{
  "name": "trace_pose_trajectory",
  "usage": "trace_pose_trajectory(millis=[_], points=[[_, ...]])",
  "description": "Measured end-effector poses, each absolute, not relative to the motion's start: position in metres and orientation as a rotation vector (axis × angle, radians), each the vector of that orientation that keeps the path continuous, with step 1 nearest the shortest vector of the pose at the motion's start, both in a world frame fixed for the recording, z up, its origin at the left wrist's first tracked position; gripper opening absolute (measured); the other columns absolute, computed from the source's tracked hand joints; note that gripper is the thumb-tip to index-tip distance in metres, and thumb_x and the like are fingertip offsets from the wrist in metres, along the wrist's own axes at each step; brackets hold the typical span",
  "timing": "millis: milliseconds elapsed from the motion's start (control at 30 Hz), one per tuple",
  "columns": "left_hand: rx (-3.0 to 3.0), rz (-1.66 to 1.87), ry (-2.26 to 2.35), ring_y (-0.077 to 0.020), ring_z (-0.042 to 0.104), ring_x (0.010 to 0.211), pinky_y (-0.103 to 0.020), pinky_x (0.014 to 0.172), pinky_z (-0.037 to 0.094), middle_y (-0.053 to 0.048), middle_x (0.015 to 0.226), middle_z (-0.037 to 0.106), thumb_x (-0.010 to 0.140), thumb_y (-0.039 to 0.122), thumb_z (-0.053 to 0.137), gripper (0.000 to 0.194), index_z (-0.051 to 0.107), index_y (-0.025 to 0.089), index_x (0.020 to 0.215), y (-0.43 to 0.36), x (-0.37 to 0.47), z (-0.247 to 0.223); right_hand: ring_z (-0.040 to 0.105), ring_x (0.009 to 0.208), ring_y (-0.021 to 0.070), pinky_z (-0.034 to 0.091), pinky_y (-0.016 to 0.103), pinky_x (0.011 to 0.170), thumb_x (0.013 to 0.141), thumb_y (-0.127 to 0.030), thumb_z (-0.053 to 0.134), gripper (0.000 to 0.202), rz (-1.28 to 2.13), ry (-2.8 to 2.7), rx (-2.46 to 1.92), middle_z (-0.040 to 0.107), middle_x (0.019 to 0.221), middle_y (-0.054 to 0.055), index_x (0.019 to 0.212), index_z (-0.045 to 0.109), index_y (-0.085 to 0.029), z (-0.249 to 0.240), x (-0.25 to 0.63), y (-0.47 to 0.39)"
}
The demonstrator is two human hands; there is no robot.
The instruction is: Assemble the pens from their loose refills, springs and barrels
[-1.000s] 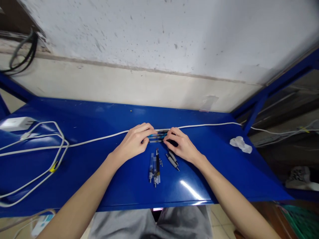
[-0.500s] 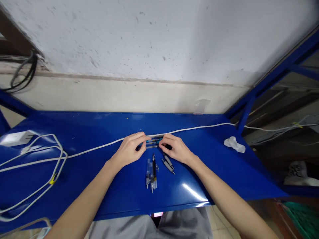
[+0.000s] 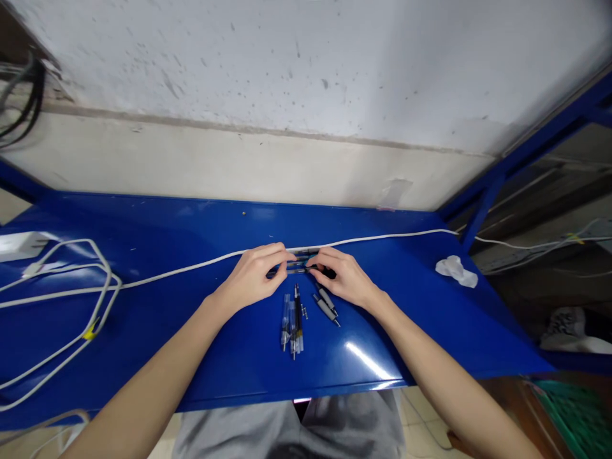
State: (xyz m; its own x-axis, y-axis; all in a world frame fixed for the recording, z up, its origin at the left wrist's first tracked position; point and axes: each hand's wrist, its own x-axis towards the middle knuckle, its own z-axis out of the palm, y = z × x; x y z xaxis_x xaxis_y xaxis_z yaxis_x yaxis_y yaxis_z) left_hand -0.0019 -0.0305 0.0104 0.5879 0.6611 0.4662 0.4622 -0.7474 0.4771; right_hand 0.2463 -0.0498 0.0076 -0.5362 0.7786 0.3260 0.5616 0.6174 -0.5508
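In the head view, the left hand point(image 3: 258, 271) and right hand point(image 3: 344, 274) cover both ends of several slim dark and clear plastic pen pieces point(image 3: 297, 264), so only the middle stretches show, and how many lie there is hard to make out. The fingertips of each grip curl in toward the thumb at those ends; whether they pinch the pieces or merely touch them, I cannot tell. The pieces lie crosswise between the two grips, just in front of or against the long white cable point(image 3: 191, 268), over the blue metal desk point(image 3: 229, 370). Nearer the body, below the gap between the hands, clear plastic pen barrels point(image 3: 292, 328) lie beside a thin dark refill point(image 3: 298, 306) and tiny silvery parts point(image 3: 305, 312). Two grey and black pen sections point(image 3: 327, 308) lie slanted just below the right hand, their upper ends partly hard to see by its shadow. A crumpled white tissue point(image 3: 456, 271) lies well apart to the right. The white plastic adapter point(image 3: 21, 247) is cut off by the left edge, and the green mesh basket point(image 3: 574, 414) by the right
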Motion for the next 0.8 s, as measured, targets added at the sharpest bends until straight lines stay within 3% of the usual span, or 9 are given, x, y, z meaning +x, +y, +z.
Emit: trace_pose_trajectory(millis=[467, 567, 667, 800], points=[[2.63, 0.987, 0.968, -0.0161, 0.07, 0.076, -0.026, 0.071, 0.052, -0.004, 0.087, 0.073, 0.094, 0.011, 0.05, 0.025, 0.074, 0.016, 0.099, -0.04, -0.002, 0.024, 0.066, 0.102, 0.0198, 0.053, 0.031, 0.088, 0.1, -0.017, 0.056, 0.017, 0.509, -2.331, -1.015, 0.07, 0.106, 0.006, 0.11, 0.07, -0.022, 0.012, 0.244, -0.056], [2.633, 0.944, 1.069, -0.0169, 0.073, 0.081, -0.026, 0.074, 0.054, -0.004, 0.096, 0.077, 0.095, 0.014, 0.05, 0.026, 0.073, 0.019, 0.107, -0.054, -0.001, 0.032, 0.067, 0.101, 0.0195, 0.053, 0.031, 0.088, 0.1, -0.018, 0.056, 0.018, 0.483, -2.342, -1.011, 0.07, 0.107, 0.006, 0.11, 0.07, -0.021, 0.013, 0.245, -0.057], [2.664, 0.764, 1.21, -0.0159, 0.074, 0.075, -0.026, 0.067, 0.052, -0.002, 0.105, 0.078, 0.098, 0.018, 0.049, 0.032, 0.068, 0.022, 0.123, -0.077, -0.002, 0.032, 0.067, 0.101, 0.0194, 0.052, 0.03, 0.086, 0.1, -0.018, 0.056, 0.019, 0.46, -2.353, -1.008, 0.07, 0.107, 0.006, 0.111, 0.07, -0.021, 0.014, 0.246, -0.058], [2.633, 0.612, 1.375, -0.0146, 0.07, 0.062, -0.025, 0.057, 0.046, 0.001, 0.093, 0.079, 0.101, 0.024, 0.046, 0.031, 0.064, 0.024, 0.127, -0.109, -0.009, 0.02, 0.067, 0.1, 0.0192, 0.051, 0.029, 0.082, 0.102, -0.019, 0.054, 0.02, 0.45, -2.388, -0.994, 0.07, 0.107, 0.006, 0.113, 0.07, -0.021, 0.013, 0.245, -0.059]])
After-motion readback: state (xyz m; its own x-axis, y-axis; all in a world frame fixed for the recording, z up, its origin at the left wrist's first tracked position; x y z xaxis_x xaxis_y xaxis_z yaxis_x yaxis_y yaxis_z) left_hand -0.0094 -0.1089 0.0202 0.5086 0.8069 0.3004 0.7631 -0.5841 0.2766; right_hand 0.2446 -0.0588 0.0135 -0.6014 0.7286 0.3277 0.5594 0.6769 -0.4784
